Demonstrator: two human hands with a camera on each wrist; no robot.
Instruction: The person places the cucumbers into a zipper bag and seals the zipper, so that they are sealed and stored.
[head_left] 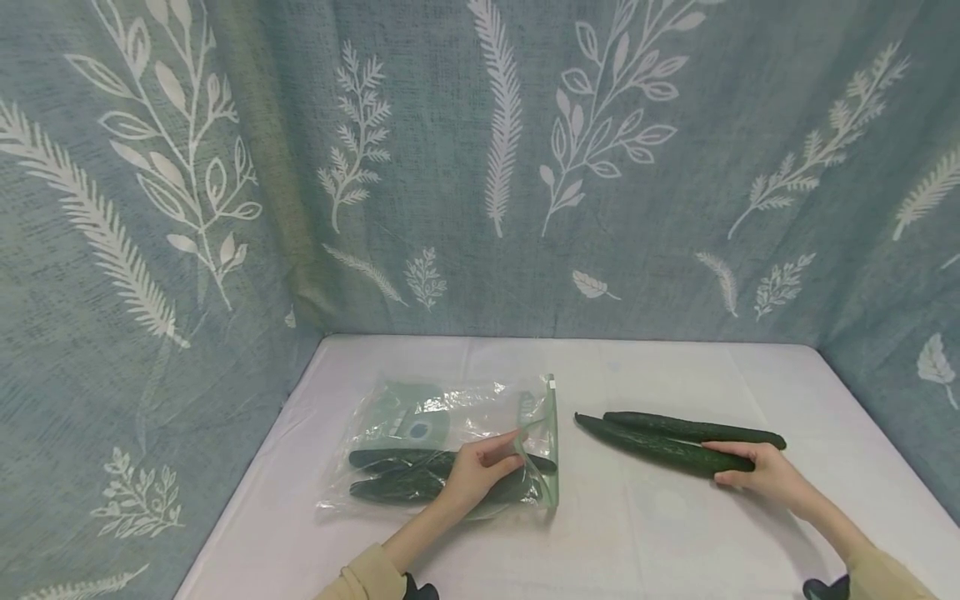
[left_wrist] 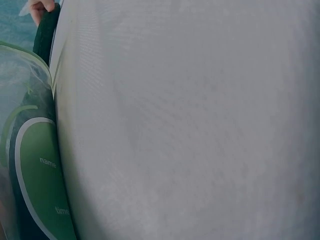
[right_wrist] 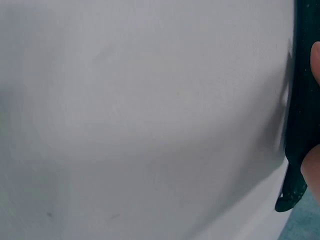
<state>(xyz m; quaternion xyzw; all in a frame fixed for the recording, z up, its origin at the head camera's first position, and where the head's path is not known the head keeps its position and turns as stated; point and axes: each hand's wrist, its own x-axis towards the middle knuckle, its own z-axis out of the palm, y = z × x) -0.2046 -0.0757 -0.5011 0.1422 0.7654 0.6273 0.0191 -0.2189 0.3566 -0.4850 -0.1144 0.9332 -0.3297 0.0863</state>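
Note:
A clear zip bag (head_left: pixel 472 400) with green print lies on the left half of the table, holding two dark green cucumbers (head_left: pixel 390 490) side by side. My left hand (head_left: pixel 476 471) pinches the bag's edge near its open right side, which gapes a little there. To the right, two more cucumbers lie close together. My right hand (head_left: pixel 772 477) grips the nearer cucumber (head_left: pixel 652 447) by its right end, while the farther cucumber (head_left: pixel 697 427) lies just behind it. In the right wrist view, fingers (right_wrist: pixel 314 170) press on the gripped cucumber (right_wrist: pixel 302 110).
A white cloth covers the table (head_left: pixel 622 533). Blue-green curtains (head_left: pixel 465 275) with white leaf patterns stand at the back and both sides. Printed words show on the bag's green label (left_wrist: pixel 42 175) in the left wrist view.

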